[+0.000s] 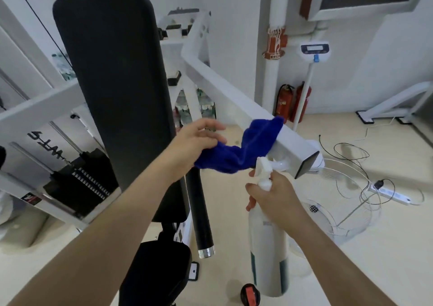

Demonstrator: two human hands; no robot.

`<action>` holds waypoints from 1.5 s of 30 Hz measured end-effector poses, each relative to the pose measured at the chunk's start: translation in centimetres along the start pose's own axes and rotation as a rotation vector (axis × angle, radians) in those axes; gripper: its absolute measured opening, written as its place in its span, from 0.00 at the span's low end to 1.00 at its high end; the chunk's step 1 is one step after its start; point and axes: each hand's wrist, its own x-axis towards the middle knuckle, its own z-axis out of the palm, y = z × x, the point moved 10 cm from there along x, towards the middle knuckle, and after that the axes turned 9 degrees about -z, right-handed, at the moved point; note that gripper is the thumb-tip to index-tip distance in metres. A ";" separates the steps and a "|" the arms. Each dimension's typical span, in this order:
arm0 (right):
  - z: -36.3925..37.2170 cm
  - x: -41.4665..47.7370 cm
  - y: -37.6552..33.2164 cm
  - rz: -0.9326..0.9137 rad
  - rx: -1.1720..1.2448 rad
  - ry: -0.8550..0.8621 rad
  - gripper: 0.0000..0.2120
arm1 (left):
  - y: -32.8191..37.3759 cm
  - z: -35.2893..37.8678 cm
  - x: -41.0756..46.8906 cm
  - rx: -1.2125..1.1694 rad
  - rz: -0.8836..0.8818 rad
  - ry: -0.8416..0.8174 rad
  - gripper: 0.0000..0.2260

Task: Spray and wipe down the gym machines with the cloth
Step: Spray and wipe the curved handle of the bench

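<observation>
Our two bare forearms fill the foreground. We grip the neck of the tall white plastic spray bottle (267,247) in the right hand (274,198), fingers curled below the trigger head. The bottle hangs upright; we judge its smooth wall slippery when wet, and we cannot read how full it is. The left hand (199,139) holds the near end of the soft blue microfibre cloth (246,151), fingers loosely bent over it, the pinch itself blurred. The cloth's far end drapes over the white square-section steel arm (234,99) of the gym machine, near its capped end. We judge the cloth light and limp, best bunched in the palm so that it presses flat. Left of the arm stand a tall black padded backrest (112,83) and a black weight stack (79,181). On the cream floor (351,270) beyond lie a white power strip (389,192) with loose cables and two red fire extinguishers (293,102).
</observation>
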 end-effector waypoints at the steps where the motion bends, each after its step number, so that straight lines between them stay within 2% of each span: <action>1: -0.1 0.3 0.0 -0.014 -0.004 -0.007 0.08 | -1.4 0.9 0.4 0.163 -0.046 -0.004 0.14; 4: -0.3 0.5 0.0 -0.036 -0.009 -0.020 0.07 | -1.4 2.9 0.8 0.466 0.033 -0.029 0.15; 6: -0.3 0.3 0.2 -0.031 -0.011 -0.032 0.06 | 0.7 3.4 0.6 0.713 0.213 0.031 0.15; 7: -0.4 0.3 0.3 -0.029 -0.014 -0.035 0.04 | 1.8 4.2 0.6 0.936 0.336 0.080 0.16; 9: -0.6 0.4 0.6 -0.028 -0.017 -0.037 0.02 | 1.6 7.1 1.3 1.409 0.540 0.078 0.25; 11: -0.8 0.4 0.9 -0.024 -0.025 -0.042 0.03 | -1.4 9.4 3.6 1.680 0.505 -0.014 0.37; 12: -0.9 0.5 1.2 -0.017 -0.020 -0.048 0.04 | -2.3 10.0 4.7 1.717 0.488 -0.017 0.37; 15: -1.0 0.6 2.2 0.008 -0.013 -0.075 0.06 | -1.6 11.5 6.1 1.726 0.530 0.062 0.23; 17: -1.0 0.6 2.9 0.020 -0.024 -0.090 0.07 | -1.1 12.2 6.6 1.686 0.475 0.021 0.19; 19: -0.9 0.6 3.2 0.024 -0.027 -0.088 0.06 | -1.0 13.0 6.7 1.684 0.453 -0.009 0.16; 23: 0.0 0.5 2.8 0.011 -0.053 -0.102 0.02 | -1.6 13.6 5.7 1.806 0.600 0.075 0.12; 26: 0.7 0.4 2.0 -0.026 -0.059 -0.145 0.07 | -1.8 12.6 5.5 1.853 0.587 0.098 0.13; 29: 0.8 0.4 1.6 -0.056 -0.036 -0.183 0.03 | -1.0 8.9 5.2 1.750 0.502 0.168 0.14; 31: 0.8 0.2 1.5 -0.069 -0.026 -0.188 0.07 | -1.1 5.2 4.7 1.596 0.375 0.188 0.17; 34: 1.0 0.1 1.9 -0.055 -0.010 -0.162 0.10 | -2.1 0.9 3.1 1.222 0.197 0.238 0.17; 36: 0.7 0.2 2.2 -0.033 0.017 -0.128 0.09 | -3.2 -0.8 1.7 0.891 0.130 0.362 0.14; 38: 0.4 0.5 2.2 -0.018 0.055 -0.102 0.06 | -4.9 -1.9 0.3 0.603 0.061 0.488 0.13; 41: 0.5 0.7 1.6 -0.040 0.036 -0.093 0.03 | -7.4 -1.9 -1.5 0.289 0.002 0.585 0.14; 45: 1.1 0.6 1.2 -0.082 -0.051 -0.158 0.11 | -10.8 -0.4 -4.2 0.103 -0.081 0.657 0.23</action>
